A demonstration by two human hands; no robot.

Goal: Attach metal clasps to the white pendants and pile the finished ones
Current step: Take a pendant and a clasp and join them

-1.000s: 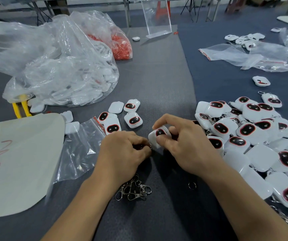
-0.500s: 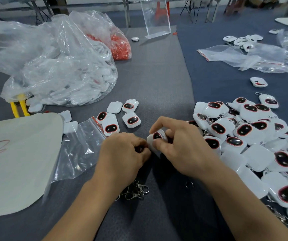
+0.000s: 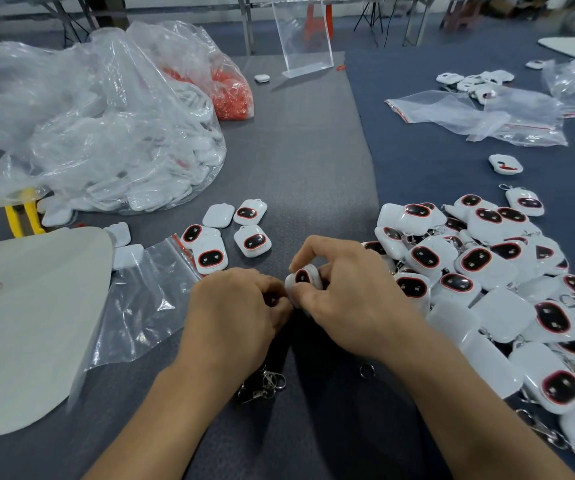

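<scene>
My right hand [image 3: 348,292] pinches a white pendant [image 3: 303,277] with a black, red-rimmed face, held just above the grey table centre. My left hand [image 3: 237,313] is curled against the pendant's left edge; what its fingertips hold is hidden. Loose metal clasps [image 3: 262,386] lie under my left wrist, and a single split ring [image 3: 367,371] lies under my right forearm. A big pile of pendants with clasps [image 3: 487,271] spreads on the right. Several bare pendants [image 3: 230,233] lie just beyond my hands.
A large clear bag of white pendants [image 3: 106,140] fills the left back, with a bag of red parts [image 3: 230,95] behind it. An empty zip bag [image 3: 140,306] and pale sheet [image 3: 26,323] lie left. Yellow-handled pliers [image 3: 22,216], an acrylic stand [image 3: 303,39] and more bags [image 3: 487,116] sit farther off.
Both hands stay together at the table centre on the same pendant. My right fingers have shifted slightly on it, and the pendant has turned a little.
</scene>
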